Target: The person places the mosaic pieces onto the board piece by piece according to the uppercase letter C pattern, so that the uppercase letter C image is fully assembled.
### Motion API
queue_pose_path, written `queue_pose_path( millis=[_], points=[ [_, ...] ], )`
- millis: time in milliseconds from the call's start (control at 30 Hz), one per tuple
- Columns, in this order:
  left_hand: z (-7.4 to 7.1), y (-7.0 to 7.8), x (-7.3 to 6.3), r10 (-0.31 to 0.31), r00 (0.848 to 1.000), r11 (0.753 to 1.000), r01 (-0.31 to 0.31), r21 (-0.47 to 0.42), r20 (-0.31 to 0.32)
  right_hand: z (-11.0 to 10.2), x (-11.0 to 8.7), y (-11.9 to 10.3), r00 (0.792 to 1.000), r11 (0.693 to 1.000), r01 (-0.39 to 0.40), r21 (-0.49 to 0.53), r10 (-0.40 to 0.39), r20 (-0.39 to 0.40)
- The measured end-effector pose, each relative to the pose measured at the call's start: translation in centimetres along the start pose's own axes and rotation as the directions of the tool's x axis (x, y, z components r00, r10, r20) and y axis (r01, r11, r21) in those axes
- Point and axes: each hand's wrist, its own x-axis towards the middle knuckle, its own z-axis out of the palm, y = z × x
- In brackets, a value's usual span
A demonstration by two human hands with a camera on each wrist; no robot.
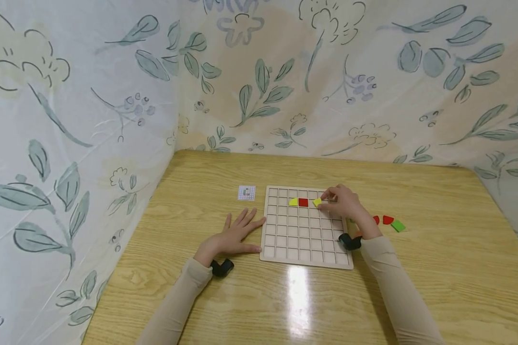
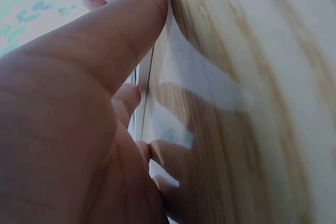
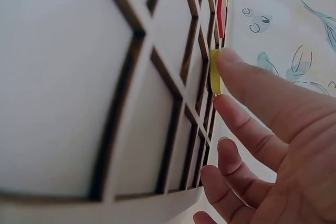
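A wooden grid board (image 1: pixel 304 258) lies on the table, its square cells edged by raised ridges. My right hand (image 1: pixel 342 201) is over its upper right part, pinching a yellow tile (image 1: pixel 317 203) between thumb and index finger. Seen from the right wrist, the yellow tile (image 3: pixel 214 72) is tilted at the cells, the thumb on one end. Left of it, a red square tile (image 1: pixel 303 202) and a yellow quarter-round tile (image 1: pixel 293 202) sit side by side in the same row. My left hand (image 1: pixel 235 238) rests spread on the table, thumb and index fingertips at the board's left edge.
A small printed pattern card (image 1: pixel 246 192) lies beyond the left hand. Right of the board are loose tiles, among them a red rounded one (image 1: pixel 387 220) and a green one (image 1: pixel 398 225), some partly behind the right forearm. Floral cloth (image 1: pixel 250 96) hangs along the back and left.
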Motion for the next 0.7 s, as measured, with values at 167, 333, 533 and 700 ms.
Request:
queue_pose_path(
  millis=[167,333,533,700],
  points=[
    [0.00,-0.01,0.06,-0.004,1.000,1.000,0.004,0.001,0.001,0.00,0.17,0.03,1.000,1.000,0.023,-0.008,-0.023,0.000],
    [-0.06,0.15,0.00,-0.005,1.000,1.000,0.005,-0.005,0.002,-0.06,0.35,-0.03,0.998,0.998,0.057,-0.023,-0.057,0.007],
    [-0.14,0.26,0.01,-0.007,1.000,1.000,0.007,-0.004,0.005,0.00,0.51,-0.25,0.997,0.996,0.081,-0.034,-0.080,0.017],
    [-0.10,0.21,0.03,-0.010,1.000,1.000,0.010,-0.003,0.008,0.08,0.72,-0.46,0.995,0.995,0.095,-0.038,-0.094,0.028]
  ],
)
